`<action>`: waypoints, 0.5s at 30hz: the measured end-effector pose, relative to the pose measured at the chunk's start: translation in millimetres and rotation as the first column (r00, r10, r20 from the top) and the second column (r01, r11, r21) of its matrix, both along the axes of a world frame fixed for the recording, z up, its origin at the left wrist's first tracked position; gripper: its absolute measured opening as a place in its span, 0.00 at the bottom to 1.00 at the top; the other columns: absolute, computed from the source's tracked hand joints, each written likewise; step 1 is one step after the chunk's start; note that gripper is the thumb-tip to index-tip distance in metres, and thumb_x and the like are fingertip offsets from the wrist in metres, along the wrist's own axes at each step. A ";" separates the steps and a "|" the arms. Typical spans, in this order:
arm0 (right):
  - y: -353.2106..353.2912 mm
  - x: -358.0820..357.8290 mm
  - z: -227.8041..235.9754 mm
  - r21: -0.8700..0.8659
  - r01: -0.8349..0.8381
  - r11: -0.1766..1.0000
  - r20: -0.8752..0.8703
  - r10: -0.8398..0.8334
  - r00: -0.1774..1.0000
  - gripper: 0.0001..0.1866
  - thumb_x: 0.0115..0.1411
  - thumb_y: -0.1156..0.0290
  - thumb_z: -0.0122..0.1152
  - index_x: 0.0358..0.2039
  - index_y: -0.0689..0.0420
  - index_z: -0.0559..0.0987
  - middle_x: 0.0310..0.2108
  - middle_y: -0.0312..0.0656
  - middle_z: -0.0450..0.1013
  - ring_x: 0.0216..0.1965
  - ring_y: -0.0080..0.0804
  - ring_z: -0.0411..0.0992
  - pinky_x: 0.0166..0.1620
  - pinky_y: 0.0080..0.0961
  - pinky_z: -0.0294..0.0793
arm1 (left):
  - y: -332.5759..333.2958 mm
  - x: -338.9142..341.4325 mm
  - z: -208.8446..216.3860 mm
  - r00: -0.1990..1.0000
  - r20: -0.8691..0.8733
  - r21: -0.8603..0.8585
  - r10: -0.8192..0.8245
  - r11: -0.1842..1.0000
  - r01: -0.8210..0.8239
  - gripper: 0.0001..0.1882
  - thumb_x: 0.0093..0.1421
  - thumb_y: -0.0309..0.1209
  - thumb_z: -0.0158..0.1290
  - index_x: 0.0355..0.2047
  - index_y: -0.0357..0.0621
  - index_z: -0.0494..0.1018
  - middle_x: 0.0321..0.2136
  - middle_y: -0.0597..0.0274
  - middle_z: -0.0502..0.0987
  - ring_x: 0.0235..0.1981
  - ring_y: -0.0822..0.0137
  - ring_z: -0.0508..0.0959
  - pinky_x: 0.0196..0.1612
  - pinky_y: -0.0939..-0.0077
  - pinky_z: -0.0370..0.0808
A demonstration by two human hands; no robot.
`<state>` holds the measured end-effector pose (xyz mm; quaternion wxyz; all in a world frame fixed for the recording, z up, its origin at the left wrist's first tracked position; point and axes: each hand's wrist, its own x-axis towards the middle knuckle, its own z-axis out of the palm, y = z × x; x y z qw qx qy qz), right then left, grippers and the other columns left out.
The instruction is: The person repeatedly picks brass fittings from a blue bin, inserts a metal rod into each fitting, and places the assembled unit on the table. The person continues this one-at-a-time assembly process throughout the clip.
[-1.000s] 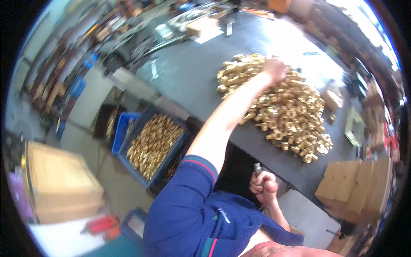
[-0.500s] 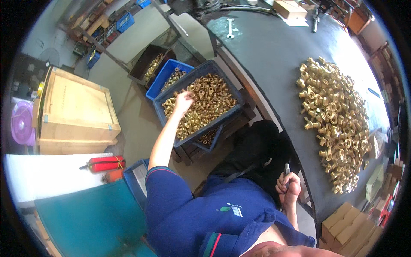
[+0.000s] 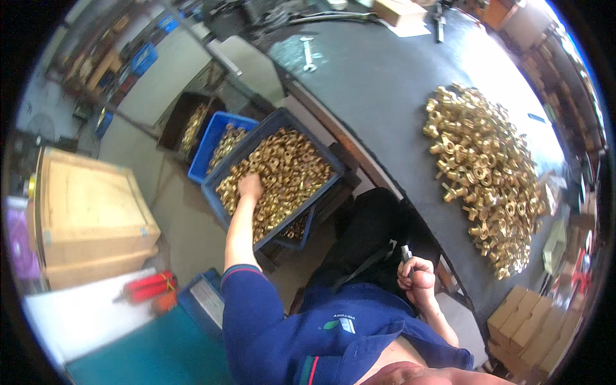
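Note:
A dark blue-grey plastic bin (image 3: 221, 208) holds a heap of brass fittings (image 3: 282, 168). My left hand (image 3: 251, 187) reaches down onto the heap at the bin's left side. Its fingers are curled downward, and their tips are hidden, so what they hold cannot be made out. Nearer my body, beside the bench edge, my right hand (image 3: 417, 280) is closed around a short metal cylinder (image 3: 406, 254). Its silvery end sticks up out of the fist. A large pile of brass fittings (image 3: 491, 173) lies on the dark bench (image 3: 366, 83) to my right.
A smaller blue bin (image 3: 204, 151) with metal parts stands behind the large one. On the bench lies an open-end wrench (image 3: 308, 54). A wooden crate (image 3: 96, 205) and a red fire extinguisher (image 3: 149, 287) are at left. Cardboard boxes (image 3: 529, 324) stand at lower right.
My left hand has moved nearer to me and towards the bin's left side, lower into the fittings. My right hand still grips the metal cylinder. The whole view has shifted slightly.

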<state>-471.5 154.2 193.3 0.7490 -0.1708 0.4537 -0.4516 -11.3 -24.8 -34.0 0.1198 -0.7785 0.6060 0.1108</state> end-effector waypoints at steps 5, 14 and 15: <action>3.8 -5.4 -1.9 0.059 0.027 0.998 0.030 -0.029 0.999 0.07 0.35 0.85 0.41 0.16 0.65 0.69 0.15 0.39 0.62 0.12 0.18 0.53 0.15 0.14 0.50 | -8.0 -9.2 13.0 0.980 0.044 0.006 -0.194 0.981 0.194 0.08 0.44 0.28 0.53 0.27 0.43 0.75 0.29 0.50 0.77 0.35 0.54 0.78 0.36 0.63 0.75; 10.4 -13.4 -3.3 -0.009 0.034 0.999 0.040 -0.034 0.999 0.07 0.37 0.85 0.42 0.17 0.64 0.70 0.14 0.36 0.62 0.11 0.16 0.53 0.14 0.14 0.48 | -8.1 -29.4 54.5 0.954 0.182 0.427 -0.240 0.893 0.143 0.21 0.46 0.44 0.59 0.37 0.44 0.76 0.38 0.56 0.77 0.41 0.61 0.77 0.41 0.70 0.75; 10.9 -13.3 -1.0 -0.009 0.034 0.999 0.043 -0.034 0.999 0.07 0.37 0.84 0.42 0.17 0.64 0.71 0.13 0.36 0.62 0.11 0.16 0.53 0.14 0.14 0.48 | -6.2 -25.0 51.8 0.962 0.198 0.419 -0.188 0.903 0.090 0.21 0.46 0.43 0.59 0.38 0.45 0.76 0.39 0.56 0.77 0.41 0.60 0.77 0.41 0.71 0.75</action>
